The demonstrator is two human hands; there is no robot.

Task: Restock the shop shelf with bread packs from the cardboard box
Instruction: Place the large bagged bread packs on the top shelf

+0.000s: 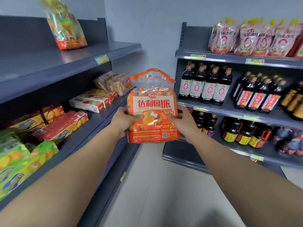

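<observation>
Head view: both hands hold an orange bread pack [152,105] upright in mid-air over the aisle floor [147,185], between the two shelf units. The left hand [122,120] grips the pack's left edge and the right hand [182,120] its right edge. On each, the thumb presses on the printed front and the other fingers [181,110] curl round behind, mostly hidden. To the far left, the upper shelf [49,66] carries one similar pack [65,28], blurred, standing near its back wall. The shelf below it holds flat biscuit boxes [91,102] and wrapped bread [113,82] at the far end. On the right, pink pouches [249,38] stand on top, with dark sauce bottles [205,86] on the rows beneath.
</observation>
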